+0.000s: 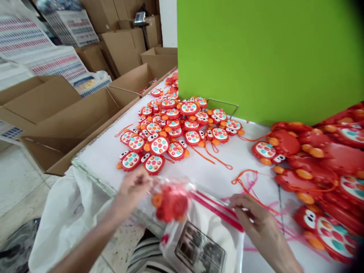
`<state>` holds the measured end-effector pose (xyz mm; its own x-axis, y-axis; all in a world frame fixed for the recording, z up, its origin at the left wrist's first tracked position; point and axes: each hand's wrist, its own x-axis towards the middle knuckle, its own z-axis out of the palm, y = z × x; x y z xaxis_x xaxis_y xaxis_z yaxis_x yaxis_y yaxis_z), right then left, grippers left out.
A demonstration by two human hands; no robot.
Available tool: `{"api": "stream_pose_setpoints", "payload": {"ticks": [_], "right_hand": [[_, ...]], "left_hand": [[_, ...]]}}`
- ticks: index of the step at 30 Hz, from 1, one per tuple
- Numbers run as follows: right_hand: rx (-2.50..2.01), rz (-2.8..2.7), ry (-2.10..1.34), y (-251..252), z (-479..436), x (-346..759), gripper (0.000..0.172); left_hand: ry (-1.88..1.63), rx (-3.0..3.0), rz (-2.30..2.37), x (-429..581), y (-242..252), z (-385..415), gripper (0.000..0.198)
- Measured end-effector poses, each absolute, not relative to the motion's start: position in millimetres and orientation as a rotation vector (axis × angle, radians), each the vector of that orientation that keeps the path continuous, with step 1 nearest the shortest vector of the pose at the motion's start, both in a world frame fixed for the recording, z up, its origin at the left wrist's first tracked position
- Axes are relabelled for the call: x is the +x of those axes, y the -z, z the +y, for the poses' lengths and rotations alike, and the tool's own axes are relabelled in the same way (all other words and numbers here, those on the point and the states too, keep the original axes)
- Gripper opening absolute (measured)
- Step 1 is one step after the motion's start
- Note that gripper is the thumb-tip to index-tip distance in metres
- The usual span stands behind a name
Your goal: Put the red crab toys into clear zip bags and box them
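My left hand (pixel 135 185), blurred by motion, has its fingers pinched on the edge of a clear plastic bag. Inside that bag is a red toy (pixel 172 203) with orange parts, also smeared. Below and to the right lie clear zip bags (pixel 213 227) with pink strips along the top and a black printed panel, at the table's front edge over my lap. My right hand (pixel 256 222) has its fingers curled at the right end of the pink strips, thumb and forefinger on the bag's edge. Orange cords (pixel 244 184) trail just beyond it.
Many red crab-like toys (pixel 159 144) with coloured dots are heaped on the white table (pixel 99 151). Another pile (pixel 315 163) lies at the right. A green panel (pixel 256 49) stands behind. Open cardboard boxes (pixel 71 121) line the left side, with white baskets (pixel 71 28) beyond.
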<state>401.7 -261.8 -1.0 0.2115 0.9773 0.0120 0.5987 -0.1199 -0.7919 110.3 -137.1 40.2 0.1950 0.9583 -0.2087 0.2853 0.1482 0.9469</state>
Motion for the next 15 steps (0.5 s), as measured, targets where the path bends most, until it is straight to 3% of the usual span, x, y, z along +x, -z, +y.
{"api": "stream_pose_setpoints", "payload": {"ticks": [5,6,8,10,12,15], "right_hand": [[-1.872,-1.798,-0.545,-7,-212,372,0.026],[-1.852,-1.899,-0.485,-9,-197,362,0.031],[-1.815,-2.068,-0.420,-9,-163,341,0.044],[-1.776,-2.148,-0.421,-6,-128,324,0.057],[-1.773,-2.177,-0.441,1,-96,312,0.071],[-1.801,-2.164,-0.492,12,-70,307,0.083]], "left_hand": [[-1.838,1.686,1.609,61,-109,-82,0.012],[-1.890,1.744,1.586,62,-113,-82,0.013],[-1.671,1.873,1.534,74,-104,-97,0.016],[-1.220,2.021,1.437,96,-75,-125,0.012],[-0.853,2.238,1.134,124,-37,-159,0.016],[-0.592,2.471,0.732,164,8,-201,0.022]]}}
